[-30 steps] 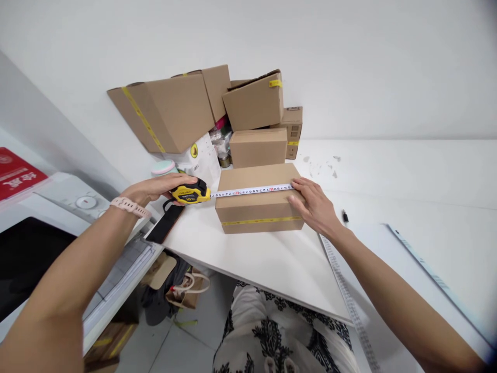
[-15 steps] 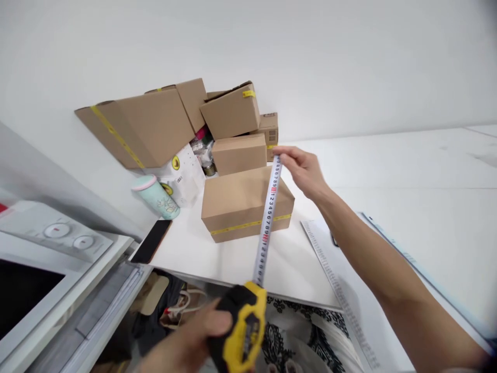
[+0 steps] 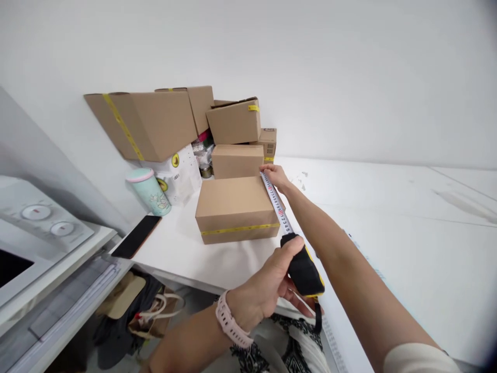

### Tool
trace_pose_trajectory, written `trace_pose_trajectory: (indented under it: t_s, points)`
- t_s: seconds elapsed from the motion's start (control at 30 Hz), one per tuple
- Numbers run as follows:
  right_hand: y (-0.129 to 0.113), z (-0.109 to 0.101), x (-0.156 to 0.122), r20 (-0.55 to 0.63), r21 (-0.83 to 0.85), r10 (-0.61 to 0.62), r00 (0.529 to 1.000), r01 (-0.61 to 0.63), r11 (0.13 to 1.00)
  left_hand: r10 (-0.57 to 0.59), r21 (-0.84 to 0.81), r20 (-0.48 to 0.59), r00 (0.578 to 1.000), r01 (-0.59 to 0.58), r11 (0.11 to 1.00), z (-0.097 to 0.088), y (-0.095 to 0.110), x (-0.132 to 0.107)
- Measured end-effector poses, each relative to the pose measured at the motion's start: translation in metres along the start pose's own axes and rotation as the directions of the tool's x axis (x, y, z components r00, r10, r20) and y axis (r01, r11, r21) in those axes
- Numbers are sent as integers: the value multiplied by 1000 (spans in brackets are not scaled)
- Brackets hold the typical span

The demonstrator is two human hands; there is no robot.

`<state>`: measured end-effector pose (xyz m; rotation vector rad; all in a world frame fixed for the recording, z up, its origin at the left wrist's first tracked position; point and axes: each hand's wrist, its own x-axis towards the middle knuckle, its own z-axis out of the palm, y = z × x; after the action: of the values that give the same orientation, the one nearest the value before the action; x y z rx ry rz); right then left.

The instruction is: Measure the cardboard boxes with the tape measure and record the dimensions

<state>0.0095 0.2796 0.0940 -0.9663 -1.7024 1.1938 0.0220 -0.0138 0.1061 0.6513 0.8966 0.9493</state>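
A closed brown cardboard box point(image 3: 233, 204) with a yellow tape strip lies on the white table point(image 3: 388, 248). My left hand point(image 3: 267, 285), with a pink watch strap on the wrist, grips the black-and-yellow tape measure case point(image 3: 303, 269) near the table's front edge. The white tape blade point(image 3: 276, 203) runs from the case along the box's right edge to its far right corner. There my right hand point(image 3: 275, 177) pinches the blade's end against the box.
Several more cardboard boxes point(image 3: 155, 122) are piled against the wall behind. A mint cup point(image 3: 149, 190) and a white package point(image 3: 176, 173) stand to the left, a black phone point(image 3: 135, 237) at the table's left corner. A long ruler lies under my right arm. Bags sit on the floor.
The tape lay across the box's length a second ago. Since then my left hand has pulled the case to the front right, and my right hand has set the blade's end at the far right corner.
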Motion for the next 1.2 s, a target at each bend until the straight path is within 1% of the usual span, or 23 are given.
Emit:
trace_pose_trajectory:
  t_s: [0.1, 0.17, 0.33, 0.43, 0.5, 0.6, 0.67, 0.8, 0.93, 1.1, 1.2]
  points:
    - [7, 5, 1, 19, -24, -1, 1000, 1, 1000, -8, -4, -3, 1000, 8, 1000, -2, -5, -5]
    - [11, 6, 1, 33, -36, 4, 999, -3, 999, -10, -16, 17, 1000, 11, 1000, -2, -7, -11]
    - [16, 1, -5, 62, -72, 46, 997, -41, 997, -28, -68, 65, 998, 32, 997, 1, -13, -23]
    - [15, -4, -12, 94, -69, 57, 994, -51, 996, -51, -86, 31, 998, 54, 995, 2, -19, -26]
    - [14, -6, -17, 137, -33, 75, 988, -71, 997, -69, -99, 21, 997, 71, 993, 3, -22, -28]
    - [12, -8, -20, 218, 75, 160, 963, -180, 981, -99, -124, 47, 994, 104, 987, 4, -22, -32]
    - [12, -7, -21, 245, 130, 195, 950, -232, 964, -115, -141, 45, 992, 120, 983, 7, -21, -35]
    - [13, -5, -26, 255, 183, 192, 948, -242, 953, -127, -145, 12, 992, 127, 981, 12, -25, -39]
    - [13, -6, -30, 257, 216, 188, 948, -246, 945, -136, -142, 1, 991, 135, 981, 13, -31, -40]
    - [14, -5, -29, 268, 254, 193, 944, -263, 931, -98, -149, 16, 995, 99, 984, 11, -34, -41]
    - [15, -4, -28, 263, 261, 200, 944, -269, 927, -96, -154, 38, 995, 101, 983, 10, -35, -42]
